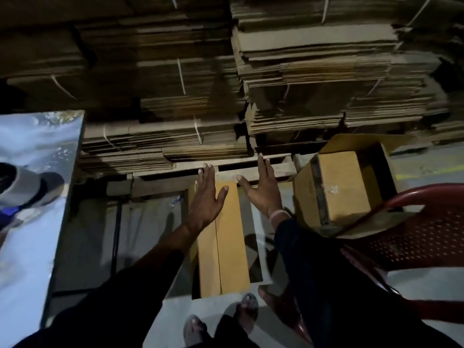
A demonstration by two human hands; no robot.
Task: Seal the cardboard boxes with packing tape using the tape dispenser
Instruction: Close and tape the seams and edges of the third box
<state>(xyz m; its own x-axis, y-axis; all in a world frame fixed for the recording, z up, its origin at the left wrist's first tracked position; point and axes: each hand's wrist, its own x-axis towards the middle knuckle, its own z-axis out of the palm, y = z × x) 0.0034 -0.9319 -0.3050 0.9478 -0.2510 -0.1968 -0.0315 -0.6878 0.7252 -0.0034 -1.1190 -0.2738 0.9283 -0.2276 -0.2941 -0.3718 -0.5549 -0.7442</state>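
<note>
Two hands reach out over a brown cardboard box (226,237) in the middle of the frame. The left hand (206,194) and the right hand (261,189) both have their fingers spread wide and hold nothing. Another box (344,187) sits open at the right, on a red chair (424,237). Big stacks of flat cardboard (226,84) fill the top.

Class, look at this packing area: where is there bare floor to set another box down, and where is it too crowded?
Bare floor lies between the metal table and the closed box under both hands, left hand, right hand. More lies far right beyond the open box. It is crowded between the boxes and the red chair, and along the stacked cardboard.
</note>
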